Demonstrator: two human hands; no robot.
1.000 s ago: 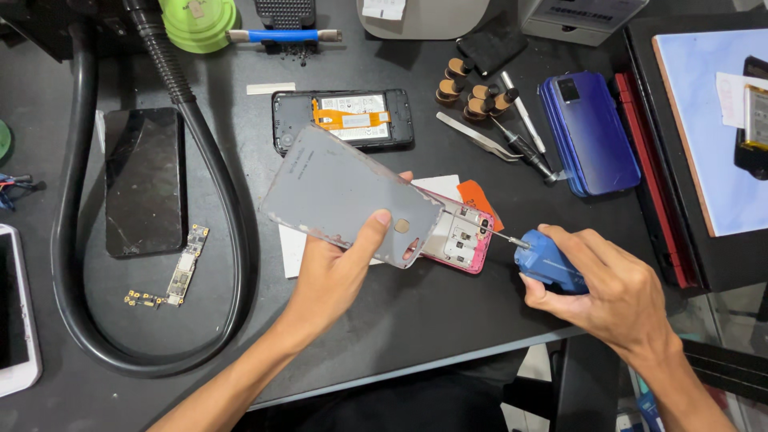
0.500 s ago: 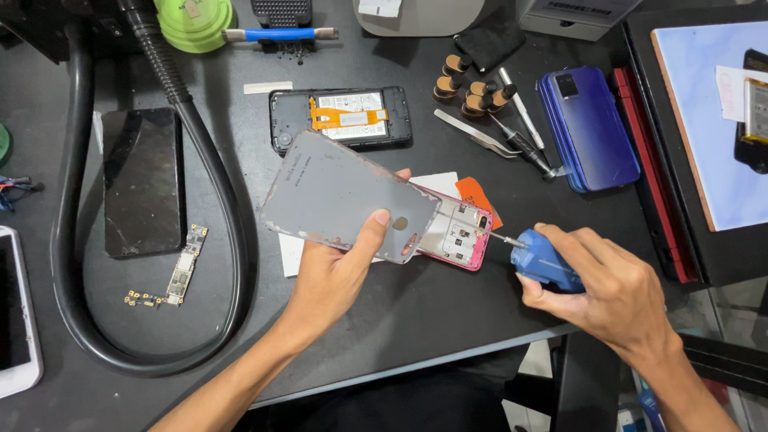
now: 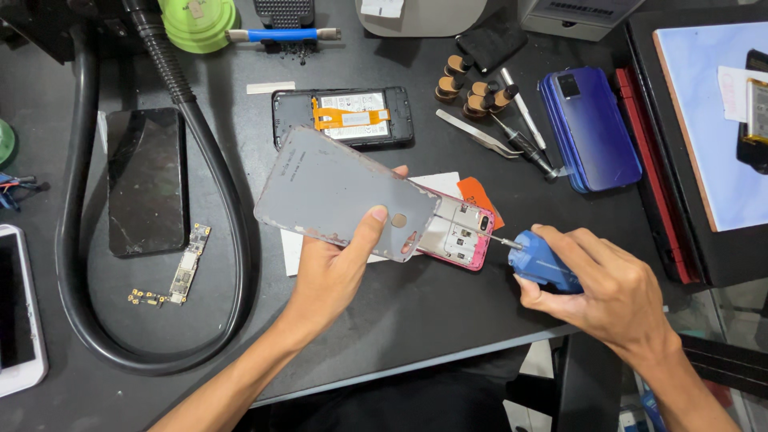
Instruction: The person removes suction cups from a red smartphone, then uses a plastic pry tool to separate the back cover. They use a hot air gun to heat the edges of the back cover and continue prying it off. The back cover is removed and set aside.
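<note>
Cut off at the left edge: white phone (image 3: 18, 308), green disc (image 3: 4, 142), bundle of coloured wires (image 3: 16, 190). Cropped at the top: green round holder (image 3: 196, 20), black grille block (image 3: 284, 11), grey box (image 3: 578, 14). Mostly hidden under the grey back cover (image 3: 340, 192): pink phone (image 3: 464, 240) and white paper (image 3: 292, 252). Screwdriver (image 3: 538, 260) handle largely wrapped by the right hand (image 3: 612, 292). Too small to make out: parts on the small circuit board (image 3: 186, 274).
</note>
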